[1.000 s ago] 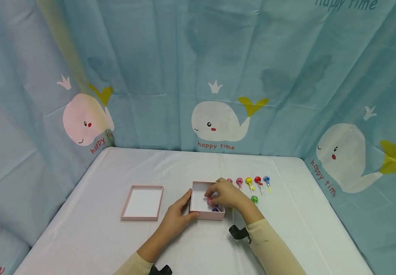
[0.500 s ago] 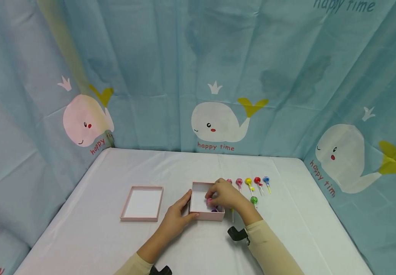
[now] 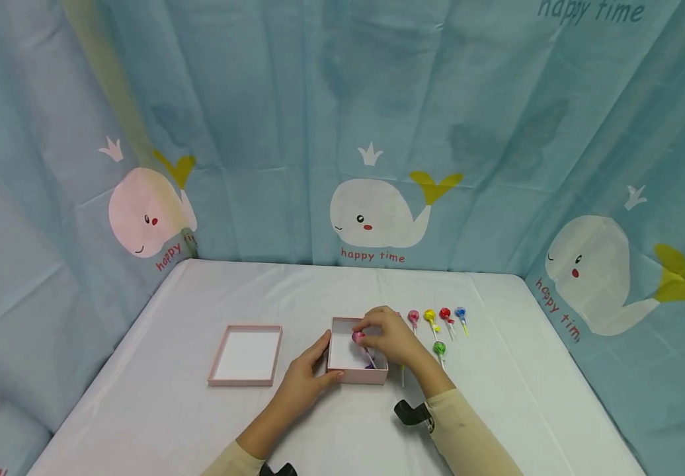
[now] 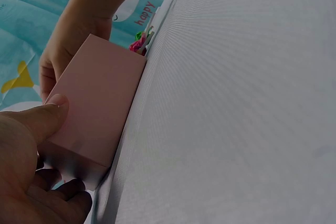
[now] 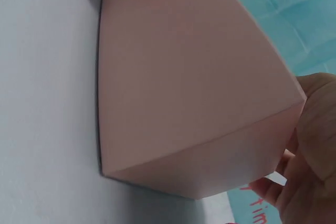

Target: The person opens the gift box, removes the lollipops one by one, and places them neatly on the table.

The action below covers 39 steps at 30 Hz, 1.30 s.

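Observation:
In the head view, a pink open-topped box point(image 3: 363, 377) stands on the table. My left hand point(image 3: 302, 383) grips its left side, thumb at the front wall and fingers along the side. Inside the box my right hand point(image 3: 395, 338) pinches a pink lollipop point(image 3: 358, 338), its white stick slanting toward the front right corner. Part of a purple wrapper point(image 3: 369, 365) shows at the bottom near that stick. In the left wrist view my left thumb presses the box's outer wall point(image 4: 100, 98). The box wall point(image 5: 184, 77) hides the right fingertips from the right wrist camera.
A shallow pink lid point(image 3: 250, 357) lies to the left, white inside up. Right of the box are blue point(image 3: 461, 313), red point(image 3: 445, 313), yellow point(image 3: 430, 315), pink point(image 3: 414, 316) and green point(image 3: 440, 347) lollipops. Others are partly hidden behind my right hand.
The pink lollipop has shifted slightly toward the back left inside the box, and more of its stick shows. My right hand has moved with it. My left hand keeps its hold on the box.

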### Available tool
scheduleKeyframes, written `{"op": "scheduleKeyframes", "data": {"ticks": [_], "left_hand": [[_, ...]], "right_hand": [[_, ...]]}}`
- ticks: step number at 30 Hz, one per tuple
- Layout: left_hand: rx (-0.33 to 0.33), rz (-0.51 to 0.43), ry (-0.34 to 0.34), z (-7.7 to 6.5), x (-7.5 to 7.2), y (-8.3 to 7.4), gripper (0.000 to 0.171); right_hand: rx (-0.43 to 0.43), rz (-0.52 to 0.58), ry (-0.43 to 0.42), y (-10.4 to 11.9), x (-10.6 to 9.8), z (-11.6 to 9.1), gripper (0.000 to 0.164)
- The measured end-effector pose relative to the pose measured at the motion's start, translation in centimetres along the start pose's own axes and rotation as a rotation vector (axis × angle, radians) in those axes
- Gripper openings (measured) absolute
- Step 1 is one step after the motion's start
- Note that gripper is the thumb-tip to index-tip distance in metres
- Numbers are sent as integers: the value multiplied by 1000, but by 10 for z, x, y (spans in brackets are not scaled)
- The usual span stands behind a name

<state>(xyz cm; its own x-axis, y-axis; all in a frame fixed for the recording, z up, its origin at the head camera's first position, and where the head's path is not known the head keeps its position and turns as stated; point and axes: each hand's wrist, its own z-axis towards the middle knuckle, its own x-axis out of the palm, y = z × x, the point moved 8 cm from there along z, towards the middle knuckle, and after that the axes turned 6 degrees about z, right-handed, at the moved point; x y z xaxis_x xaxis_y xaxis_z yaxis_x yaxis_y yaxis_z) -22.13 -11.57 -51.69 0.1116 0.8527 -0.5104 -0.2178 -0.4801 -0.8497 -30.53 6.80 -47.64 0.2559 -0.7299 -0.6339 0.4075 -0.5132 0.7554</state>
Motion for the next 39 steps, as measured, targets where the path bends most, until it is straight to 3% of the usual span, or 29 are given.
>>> {"op": "scheduleKeyframes", "data": {"ticks": [3,8,16,28,39], "left_hand": [[-2,-7,3,0,0,0,91],[2,-19,-2,0,0,-1,90],[-2,-30,-9,0,2,-1,90],[-4,-13,-7,-2,0,0,91],[-13,-32,-4,-1,0,0,91]], "right_hand": [[-21,39,-59,5,-6,1,17],[15,102,-131,8,-18,-2,19],[30,171,-238,12,-46,-20,24],[-37,135,-320,2,-81,-54,24],[-14,111,-382,-8,-108,-82,23]]}}
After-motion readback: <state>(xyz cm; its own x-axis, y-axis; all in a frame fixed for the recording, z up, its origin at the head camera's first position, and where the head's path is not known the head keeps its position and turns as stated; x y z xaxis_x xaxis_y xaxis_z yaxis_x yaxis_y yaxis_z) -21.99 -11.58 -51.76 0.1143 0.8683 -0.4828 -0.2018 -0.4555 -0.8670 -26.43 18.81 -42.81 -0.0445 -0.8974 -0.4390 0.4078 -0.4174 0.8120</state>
